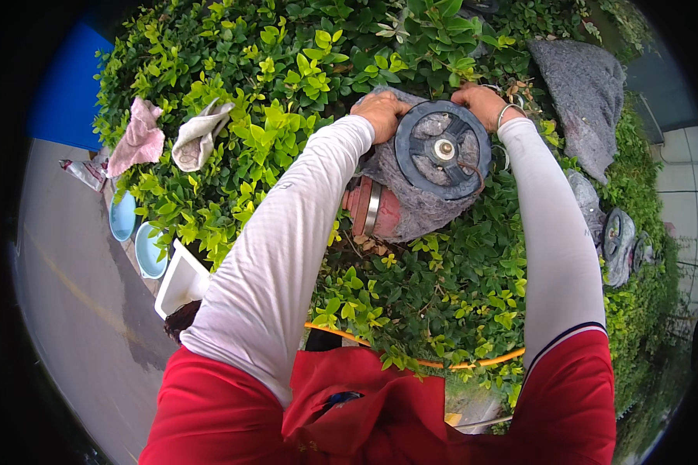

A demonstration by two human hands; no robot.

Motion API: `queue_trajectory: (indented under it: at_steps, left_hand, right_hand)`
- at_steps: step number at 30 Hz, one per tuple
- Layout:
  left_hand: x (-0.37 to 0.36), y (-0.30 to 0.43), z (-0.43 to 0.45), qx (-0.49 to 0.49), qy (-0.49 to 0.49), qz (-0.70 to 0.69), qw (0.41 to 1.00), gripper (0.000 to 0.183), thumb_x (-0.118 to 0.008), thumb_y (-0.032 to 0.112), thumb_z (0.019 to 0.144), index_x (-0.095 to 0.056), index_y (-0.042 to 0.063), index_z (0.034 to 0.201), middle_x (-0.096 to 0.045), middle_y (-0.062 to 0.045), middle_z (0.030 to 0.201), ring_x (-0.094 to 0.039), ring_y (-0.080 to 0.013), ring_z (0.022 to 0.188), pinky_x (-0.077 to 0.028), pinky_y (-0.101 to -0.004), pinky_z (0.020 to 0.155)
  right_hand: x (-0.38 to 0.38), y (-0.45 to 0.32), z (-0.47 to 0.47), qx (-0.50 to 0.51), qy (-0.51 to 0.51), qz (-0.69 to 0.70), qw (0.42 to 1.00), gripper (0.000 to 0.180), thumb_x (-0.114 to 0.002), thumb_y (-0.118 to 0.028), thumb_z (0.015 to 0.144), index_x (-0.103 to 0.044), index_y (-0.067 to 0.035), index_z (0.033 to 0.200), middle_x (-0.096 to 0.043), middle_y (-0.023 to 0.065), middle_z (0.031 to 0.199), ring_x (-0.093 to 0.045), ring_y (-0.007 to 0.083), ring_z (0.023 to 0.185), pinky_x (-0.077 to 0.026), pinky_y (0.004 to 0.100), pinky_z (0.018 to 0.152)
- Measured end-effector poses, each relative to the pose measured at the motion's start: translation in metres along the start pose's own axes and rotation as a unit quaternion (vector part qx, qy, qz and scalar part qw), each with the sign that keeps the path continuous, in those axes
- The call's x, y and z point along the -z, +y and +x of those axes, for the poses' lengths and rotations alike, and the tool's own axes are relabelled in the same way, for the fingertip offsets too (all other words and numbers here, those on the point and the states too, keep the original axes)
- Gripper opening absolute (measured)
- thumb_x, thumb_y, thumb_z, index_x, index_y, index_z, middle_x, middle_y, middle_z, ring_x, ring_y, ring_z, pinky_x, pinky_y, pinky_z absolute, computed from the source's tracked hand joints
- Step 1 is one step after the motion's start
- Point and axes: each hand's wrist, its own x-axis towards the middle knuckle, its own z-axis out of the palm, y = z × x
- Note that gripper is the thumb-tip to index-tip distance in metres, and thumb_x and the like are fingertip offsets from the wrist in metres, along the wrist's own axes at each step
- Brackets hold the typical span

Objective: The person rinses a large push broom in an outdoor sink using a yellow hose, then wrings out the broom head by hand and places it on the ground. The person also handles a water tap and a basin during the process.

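Note:
A black valve handwheel (404,151) with a central nut stands among the hedge leaves. Grey felt-like cloth (427,218) wraps the body under it, and a red pipe flange (360,206) with a metal band beside it shows at the lower left. My left hand (381,113) rests on the grey cloth at the wheel's upper left, its fingertips close to the rim. At the wheel's upper right is my right hand (480,104), with a bracelet at the wrist; its fingers are partly hidden behind the rim, so their hold is unclear.
Green hedge (291,128) surrounds the valve. A pink cloth (138,136) and a whitish cloth (200,136) lie at left, above blue basins (122,215) and a white container (183,279). More grey cloth (584,99) and another handwheel (613,232) are at right. A yellow hose (488,361) crosses below.

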Motion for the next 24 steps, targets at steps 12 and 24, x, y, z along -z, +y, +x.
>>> queue_trajectory:
  at_steps: [12, 24]
  left_hand:
    - [0.004, -0.007, -0.043, 0.053, 0.133, -0.456, 0.879, 0.048, -0.051, 0.014, 0.089, -0.038, 0.01, 0.135, -0.051, -0.01, 0.128, -0.05, -0.0187, 0.113, -0.037, -0.0341, 0.097]
    - [-0.158, 0.034, -0.415, 0.315, 0.142, -0.434, 0.832, 0.031, -0.053, 0.007, 0.085, -0.051, 0.005, 0.116, -0.06, -0.007, 0.105, -0.058, -0.0133, 0.077, -0.047, -0.0246, 0.067]
  right_hand:
    - [-0.225, -0.099, -0.296, -0.126, 0.211, 0.633, 0.734, 0.016, -0.046, -0.007, 0.092, -0.059, -0.005, 0.101, -0.063, 0.0016, 0.082, -0.056, 0.0065, 0.065, -0.047, 0.0215, 0.058]
    - [-0.452, -0.3, -0.73, -0.68, -0.105, 0.634, 0.353, 0.019, -0.044, -0.007, 0.088, -0.061, -0.007, 0.097, -0.063, 0.0079, 0.074, -0.058, 0.0143, 0.058, -0.049, 0.0295, 0.047]
